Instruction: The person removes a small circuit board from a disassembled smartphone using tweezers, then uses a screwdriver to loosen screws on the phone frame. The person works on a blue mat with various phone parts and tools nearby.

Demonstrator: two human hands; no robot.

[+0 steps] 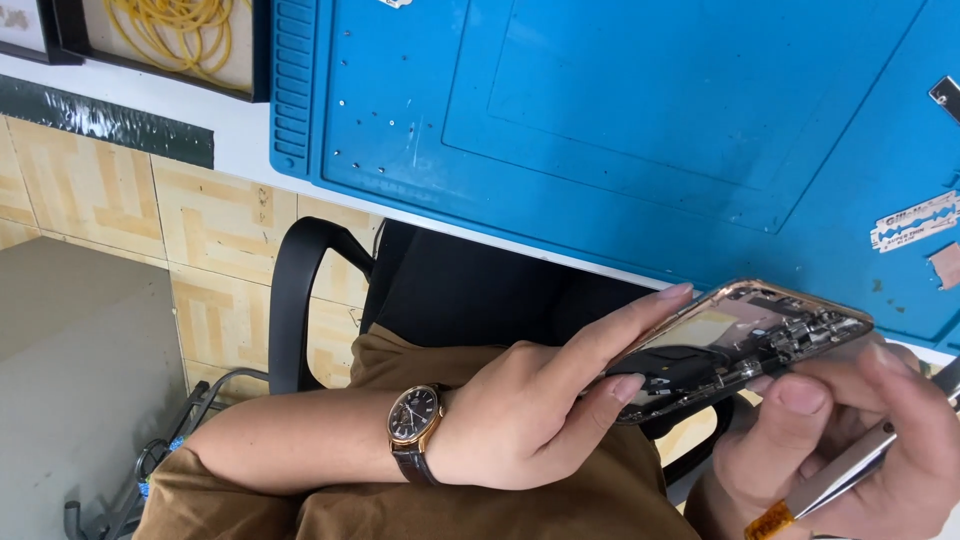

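Observation:
My left hand (545,400) grips an opened phone body (740,340) with a gold-coloured frame, its inner parts exposed, fingers wrapped along its near edge. A dark wristwatch (413,425) sits on that wrist. My right hand (850,440) at the lower right holds metal tweezers (850,470), with the thumb pressed near the phone's lower edge. The tweezer tips are hidden.
A blue work mat (600,110) covers the white table above the hands, with tiny screws (390,125) on it and a razor blade (915,222) at the right. A tray with a yellow coiled cable (180,30) is top left. A black chair armrest (300,290) stands below.

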